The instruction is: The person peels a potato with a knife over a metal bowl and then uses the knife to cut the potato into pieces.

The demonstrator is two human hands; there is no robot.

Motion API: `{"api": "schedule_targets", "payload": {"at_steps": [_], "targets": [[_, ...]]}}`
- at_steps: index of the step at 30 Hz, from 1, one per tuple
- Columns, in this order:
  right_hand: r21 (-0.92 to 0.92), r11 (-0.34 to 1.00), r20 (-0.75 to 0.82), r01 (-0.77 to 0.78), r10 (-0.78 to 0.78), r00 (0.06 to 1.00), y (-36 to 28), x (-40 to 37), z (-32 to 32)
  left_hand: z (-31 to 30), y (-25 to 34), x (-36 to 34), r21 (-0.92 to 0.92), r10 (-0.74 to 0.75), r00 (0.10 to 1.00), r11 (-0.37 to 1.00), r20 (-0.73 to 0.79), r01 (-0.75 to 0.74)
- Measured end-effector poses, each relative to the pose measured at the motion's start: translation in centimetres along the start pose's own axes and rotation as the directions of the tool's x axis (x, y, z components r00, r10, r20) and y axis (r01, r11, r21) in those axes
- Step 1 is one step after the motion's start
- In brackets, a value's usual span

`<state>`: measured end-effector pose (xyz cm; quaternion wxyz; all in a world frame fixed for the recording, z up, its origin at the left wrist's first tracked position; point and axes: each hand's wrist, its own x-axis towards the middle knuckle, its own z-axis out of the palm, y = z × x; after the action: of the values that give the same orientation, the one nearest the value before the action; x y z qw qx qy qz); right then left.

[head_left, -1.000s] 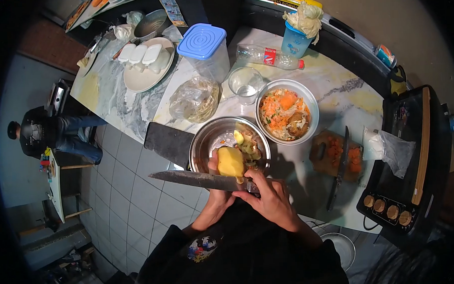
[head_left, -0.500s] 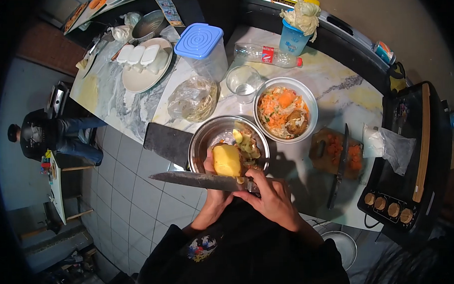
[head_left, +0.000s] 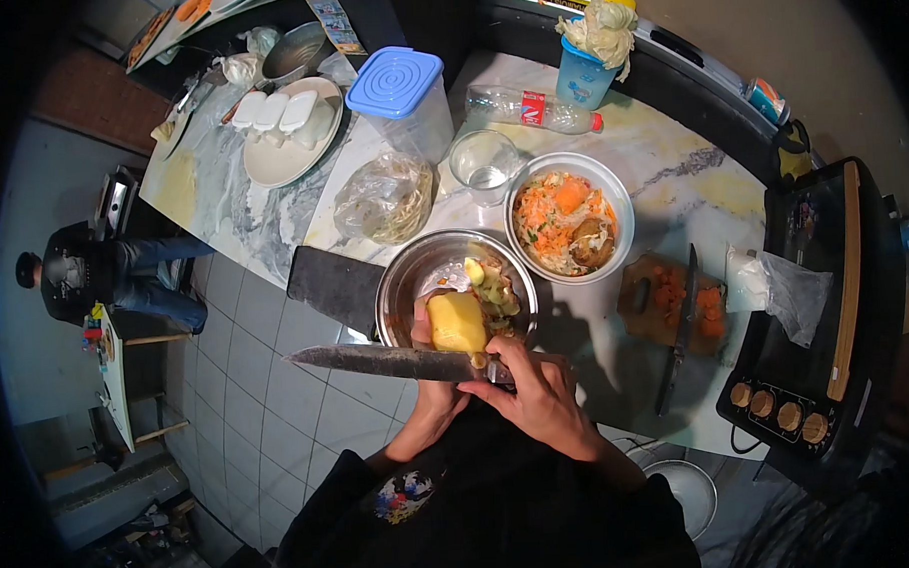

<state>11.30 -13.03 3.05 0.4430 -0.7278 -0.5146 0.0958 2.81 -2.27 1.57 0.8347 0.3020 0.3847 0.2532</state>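
Note:
A peeled yellow potato (head_left: 458,322) is in my left hand (head_left: 437,403), over the near side of a steel bowl (head_left: 399,266). My right hand (head_left: 539,396) is closed round the handle of a large knife (head_left: 382,361). The blade points left and crosses in front of the potato's near side, hiding part of my left fingers. Peelings (head_left: 499,294) lie in the bowl. Just beyond it stands a white bowl (head_left: 624,203) of shredded carrot and other vegetables, with a brown potato (head_left: 590,244) on top.
A cutting board (head_left: 641,328) with carrot pieces and a second knife (head_left: 684,326) lies to the right, beside a black oven (head_left: 804,272). Behind are a glass (head_left: 485,168), a plastic bottle (head_left: 513,104), a blue-lidded container (head_left: 398,86) and a bag (head_left: 383,198). A person (head_left: 104,271) stands far left.
The knife has shifted slightly left, its tip reaching further out. My right hand moved a little left with it, while the potato stays almost in place.

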Motion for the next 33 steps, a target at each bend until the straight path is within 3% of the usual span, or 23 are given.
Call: {"api": "schedule_targets", "payload": {"at_steps": [3, 7, 9, 11, 13, 14, 15, 18, 20, 23, 29, 33], "targets": [[0.041, 0.999, -0.032, -0.013, 0.015, 0.999, 0.1, -0.1, -0.2, -0.8, -0.5, 0.3, -0.103, -0.001, 1.000, 0.995, 0.002, 0.001], [0.011, 1.000, -0.007, -0.007, 0.007, 1.000, -0.2, 0.1, -0.7, -0.7, -0.6, 0.0, -0.053, 0.002, 0.999, 0.999, 0.051, 0.001], [-0.005, 1.000, -0.048, 0.005, -0.006, 0.999, 0.1, 0.4, -0.6, -0.6, -2.0, 0.0, 0.028, 0.124, 0.992, 0.992, 0.029, -0.125], [-0.002, 1.000, -0.052, 0.010, -0.010, 0.999, 0.3, 0.4, -0.8, -2.1, -2.5, 0.3, -0.030, 0.095, 0.995, 0.995, 0.011, -0.095], [-0.003, 1.000, -0.058, 0.014, -0.014, 0.998, 0.2, 0.4, -1.1, -2.6, -0.5, 0.7, -0.080, -0.056, 0.980, 0.994, 0.190, 0.072], [-0.043, 0.999, -0.012, 0.003, -0.004, 1.000, -0.2, 0.3, -1.5, -1.7, -0.3, 0.6, -0.072, -0.055, 0.997, 0.996, 0.055, 0.059], [-0.083, 0.997, 0.031, -0.005, 0.007, 0.999, -0.5, 0.2, -1.7, -1.6, -0.2, 0.7, -0.104, 0.014, 0.999, 0.994, 0.033, -0.011], [-0.044, 0.999, 0.013, -0.004, 0.005, 1.000, -0.4, -0.2, -1.0, -1.5, 0.1, 1.3, -0.127, 0.014, 1.000, 0.992, -0.013, -0.016], [0.005, 1.000, -0.022, 0.004, -0.004, 1.000, -0.2, -0.1, -0.6, -1.7, 0.3, 1.6, -0.156, 0.011, 0.994, 0.988, 0.104, 0.006], [0.034, 0.996, 0.020, -0.082, 0.081, 0.997, 0.2, -0.6, -0.5, -1.1, 0.7, 1.3, -0.133, -0.007, 0.991, 0.991, 0.130, 0.024], [0.055, 0.998, -0.048, -0.019, 0.022, 0.999, 0.3, -0.6, 0.0, -1.5, 0.5, 0.8, -0.264, -0.139, 0.968, 0.945, 0.210, 0.193], [0.031, 1.000, -0.051, -0.001, 0.002, 0.999, 0.0, -0.8, 0.2, -1.7, 0.1, 0.7, -0.297, -0.127, 0.960, 0.933, 0.251, 0.201]]}}
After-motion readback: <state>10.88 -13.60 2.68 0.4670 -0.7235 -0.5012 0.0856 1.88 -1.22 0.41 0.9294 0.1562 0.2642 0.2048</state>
